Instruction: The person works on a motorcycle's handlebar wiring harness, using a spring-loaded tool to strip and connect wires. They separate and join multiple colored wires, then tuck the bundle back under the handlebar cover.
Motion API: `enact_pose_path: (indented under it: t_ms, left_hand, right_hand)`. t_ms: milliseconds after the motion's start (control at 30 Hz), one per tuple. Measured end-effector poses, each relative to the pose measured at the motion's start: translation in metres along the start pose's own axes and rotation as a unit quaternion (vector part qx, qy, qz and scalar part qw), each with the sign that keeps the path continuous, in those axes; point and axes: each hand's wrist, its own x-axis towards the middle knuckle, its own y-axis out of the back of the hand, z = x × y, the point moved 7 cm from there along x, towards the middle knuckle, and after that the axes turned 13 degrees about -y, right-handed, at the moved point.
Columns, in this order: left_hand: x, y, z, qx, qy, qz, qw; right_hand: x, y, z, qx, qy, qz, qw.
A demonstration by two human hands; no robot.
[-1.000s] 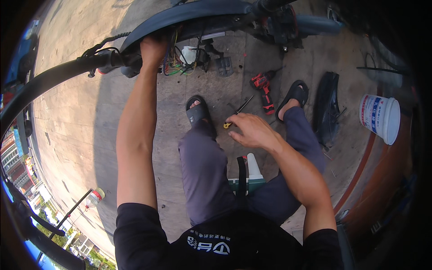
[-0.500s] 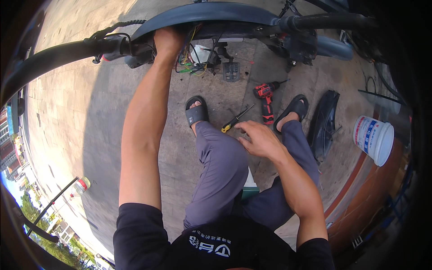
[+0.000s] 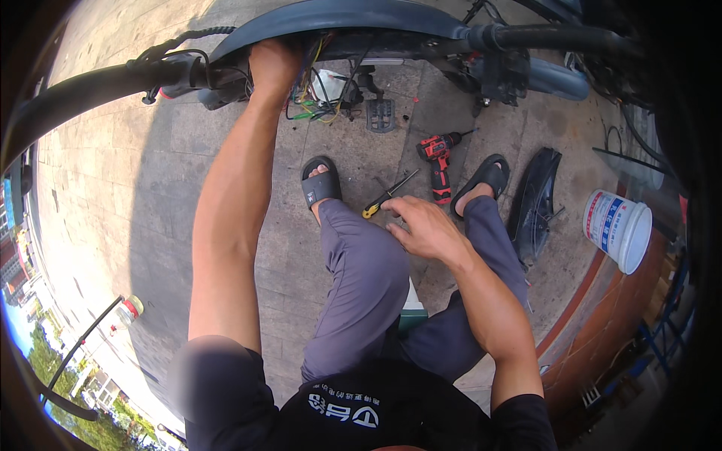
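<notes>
My left arm stretches forward, and my left hand (image 3: 274, 69) reaches in under a curved grey-blue panel (image 3: 346, 20) of what looks like an electric bike. Its fingers are hidden behind the panel. A bundle of coloured wires (image 3: 310, 101) hangs beside that wrist, along with a white piece of material (image 3: 329, 86). My right hand (image 3: 429, 228) hovers beside my knee, holding nothing, thumb and forefinger apart. Just past its fingertips, on the paving, lies a screwdriver (image 3: 374, 207) with a yellow and black handle. A red and black cordless drill (image 3: 438, 167) lies between my feet.
A black pedal (image 3: 380, 116) juts out below the bike frame. Right of my right foot lies a long black plastic cover (image 3: 536, 203). Farther right is a white bucket (image 3: 620, 231). Black handlebar tubes (image 3: 98, 89) cross the upper left. A clear jar-like container (image 3: 129, 309) is at left.
The whole view has shifted slightly, so everything sits a little farther left. My right hand has edged slightly toward the screwdriver; my left hand stays under the panel.
</notes>
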Motion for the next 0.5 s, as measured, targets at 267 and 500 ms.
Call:
enact_pose_path:
  t_ms: [267, 500]
  left_hand:
    - [-0.003, 0.001, 0.007, 0.016, -0.002, 0.02, 1.0]
    - [-0.004, -0.003, 0.002, 0.002, 0.003, 0.015, 1.0]
  right_hand:
    - [0.011, -0.008, 0.025, 0.038, -0.051, -0.041, 0.997]
    - [0.111, -0.016, 0.149, 0.156, -0.245, 0.036, 0.956]
